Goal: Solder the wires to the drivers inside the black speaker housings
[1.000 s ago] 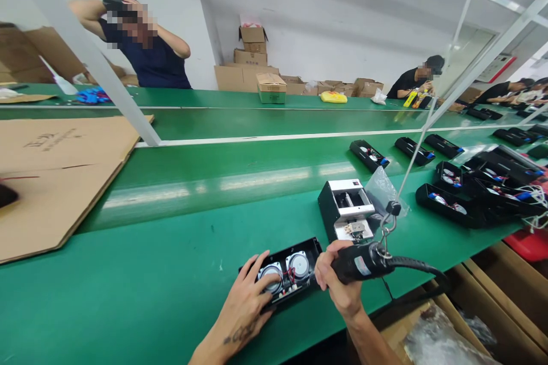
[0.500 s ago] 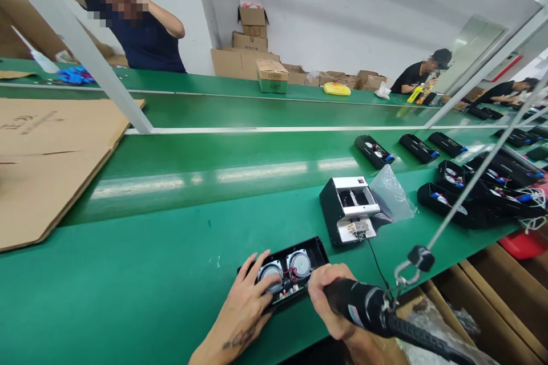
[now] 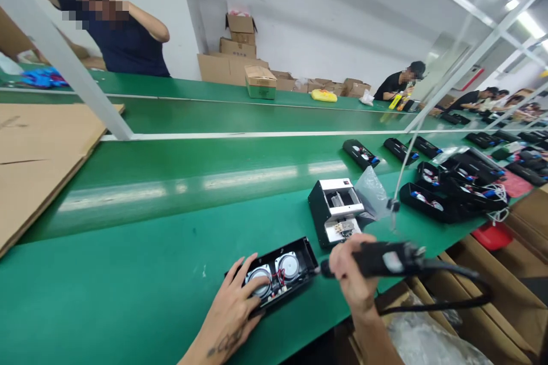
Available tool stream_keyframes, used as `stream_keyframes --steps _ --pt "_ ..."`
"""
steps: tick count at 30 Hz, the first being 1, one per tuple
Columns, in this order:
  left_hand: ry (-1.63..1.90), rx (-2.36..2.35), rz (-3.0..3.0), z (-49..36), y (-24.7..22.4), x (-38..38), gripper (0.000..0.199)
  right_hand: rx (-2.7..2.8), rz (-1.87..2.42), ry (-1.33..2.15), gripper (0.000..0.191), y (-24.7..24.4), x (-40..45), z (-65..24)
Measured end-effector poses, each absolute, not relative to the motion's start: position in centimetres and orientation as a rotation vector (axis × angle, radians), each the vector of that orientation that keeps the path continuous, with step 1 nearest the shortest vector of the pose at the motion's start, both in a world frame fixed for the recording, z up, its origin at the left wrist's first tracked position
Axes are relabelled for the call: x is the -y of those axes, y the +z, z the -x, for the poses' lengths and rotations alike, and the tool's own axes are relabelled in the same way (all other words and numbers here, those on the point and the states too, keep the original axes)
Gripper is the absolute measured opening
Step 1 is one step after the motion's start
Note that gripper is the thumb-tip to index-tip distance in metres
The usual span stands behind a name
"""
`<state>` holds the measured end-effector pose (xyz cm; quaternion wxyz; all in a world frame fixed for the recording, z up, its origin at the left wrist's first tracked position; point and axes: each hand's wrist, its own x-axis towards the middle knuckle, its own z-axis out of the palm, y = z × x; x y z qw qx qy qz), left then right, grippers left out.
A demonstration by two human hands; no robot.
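Note:
An open black speaker housing (image 3: 296,288) with two round speakers and red wires lies slanted on the green bench. My left hand (image 3: 233,305) grips its left end, fingers reaching over the far wall and thumb across the left speaker. Wrapped in my right hand (image 3: 351,274) is a black electric screwdriver (image 3: 387,259), held nearly level. Its tip points left at the housing's right end; whether they touch I cannot tell. Just behind stands a small black-and-silver screw feeder (image 3: 317,214).
A clear plastic bag (image 3: 371,191) lies beside the feeder. More black housings (image 3: 432,205) are piled at right, others on the green belt (image 3: 240,154). Flat cardboard (image 3: 38,154) covers the left side. A hanging cord (image 3: 405,168) and white posts cross the view. Co-workers are across the line.
My right hand has lifted the screwdriver and turned it more level, its tip now at the housing's right end. My left hand keeps its hold. The view has shifted slightly right.

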<state>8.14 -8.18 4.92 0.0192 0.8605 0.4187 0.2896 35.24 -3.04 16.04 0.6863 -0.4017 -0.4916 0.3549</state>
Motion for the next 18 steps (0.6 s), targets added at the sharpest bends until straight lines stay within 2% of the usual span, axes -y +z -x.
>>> stream_keyframes --steps 3,6,13,18 --pt "0.918 -1.315 -2.677 -8.2 4.5 8.1 0.025 0.959 0.943 0.526 0.037 17.9 -1.3 -39.1" --pt "0.940 -1.326 -2.667 -8.4 4.3 8.1 0.025 0.947 1.027 0.416 0.040 17.9 -4.8 -41.5" --pt "0.926 -1.330 -2.682 -8.7 4.8 8.0 0.026 1.145 1.158 0.658 0.040 15.2 -4.4 -41.3" --pt "0.875 -1.336 -2.712 -8.7 4.7 8.1 0.029 1.170 1.110 0.729 0.036 15.5 -1.6 -41.6"
